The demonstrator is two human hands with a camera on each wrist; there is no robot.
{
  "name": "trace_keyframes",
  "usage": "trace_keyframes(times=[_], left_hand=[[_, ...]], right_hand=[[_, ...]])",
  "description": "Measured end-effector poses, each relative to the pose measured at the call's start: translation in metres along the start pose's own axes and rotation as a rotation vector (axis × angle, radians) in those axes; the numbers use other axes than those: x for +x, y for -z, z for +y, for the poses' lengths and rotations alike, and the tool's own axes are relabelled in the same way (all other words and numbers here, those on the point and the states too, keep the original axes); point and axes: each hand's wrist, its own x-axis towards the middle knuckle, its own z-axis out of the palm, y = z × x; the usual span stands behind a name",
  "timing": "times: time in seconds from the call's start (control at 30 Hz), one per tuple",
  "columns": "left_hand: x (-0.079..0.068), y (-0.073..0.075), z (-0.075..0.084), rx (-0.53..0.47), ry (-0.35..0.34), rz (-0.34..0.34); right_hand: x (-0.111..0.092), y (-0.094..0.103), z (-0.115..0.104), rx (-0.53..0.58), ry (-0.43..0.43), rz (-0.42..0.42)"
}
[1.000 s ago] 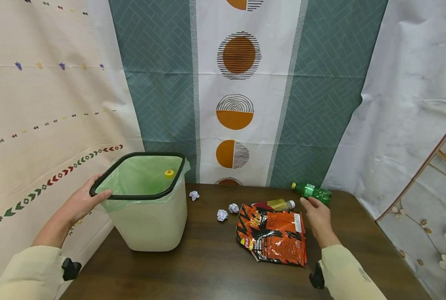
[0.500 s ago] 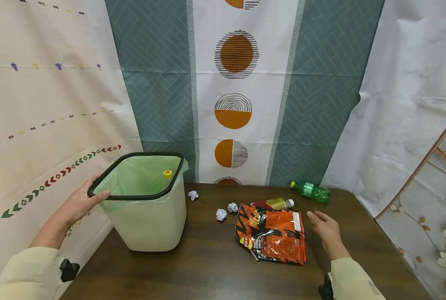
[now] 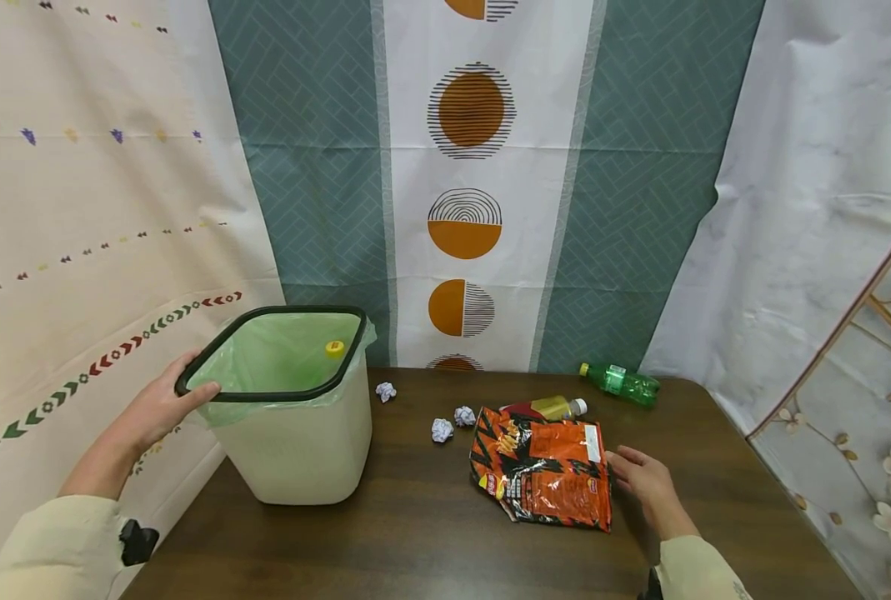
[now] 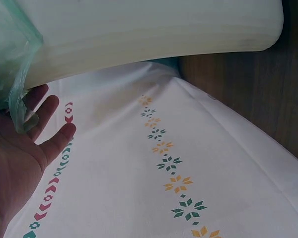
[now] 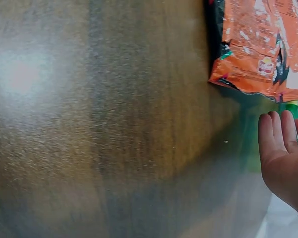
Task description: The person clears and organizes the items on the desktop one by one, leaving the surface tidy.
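Note:
On the left my left hand (image 3: 152, 408) holds the rim of a white trash can (image 3: 295, 458) at its near left corner. A pale green liner (image 4: 10, 54) hangs over the rim beside the fingers in the left wrist view. My right hand (image 3: 646, 483), palm showing in the right wrist view, has nothing in it. Its fingers are fairly straight and lie close to the right edge of an orange and black snack bag (image 3: 558, 475); contact cannot be told. The bag lies flat and crumpled on the table.
Behind the bag lies a bottle with a yellow label (image 3: 552, 407); farther right is a green plastic bottle (image 3: 625, 385). Crumpled paper balls (image 3: 442, 430) sit between can and bag. A yellow round thing (image 3: 335, 348) shows inside the can. Curtains (image 3: 317, 167) back the brown table (image 3: 430, 542).
My right hand has drawn back from beside the green bottle toward me and down to the snack bag's right edge. The left hand stays on the can's rim.

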Motion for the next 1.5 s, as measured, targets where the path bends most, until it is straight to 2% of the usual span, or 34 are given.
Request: trace_keyframes(times=[0.2, 0.4, 0.7, 0.93, 1.23, 1.5], left_hand=[[-0.001, 0.000, 0.000, -0.004, -0.014, 0.007], [-0.002, 0.001, 0.000, -0.001, -0.004, 0.006], [-0.003, 0.001, 0.000, 0.004, -0.019, 0.012], [-0.002, 0.001, 0.002, -0.001, -0.018, 0.009], [-0.002, 0.000, 0.002, 0.003, -0.014, 0.010], [-0.001, 0.001, 0.000, 0.002, -0.020, 0.012]], right_hand=[[-0.001, -0.002, 0.003, 0.025, -0.014, -0.028], [-0.003, -0.003, 0.004, 0.005, -0.007, -0.051], [0.000, -0.003, 0.008, -0.010, -0.050, -0.076], [0.005, -0.005, 0.012, -0.001, -0.075, -0.075], [0.006, -0.006, 0.016, -0.047, -0.104, -0.086], [0.007, -0.007, 0.014, -0.021, -0.108, -0.078]])
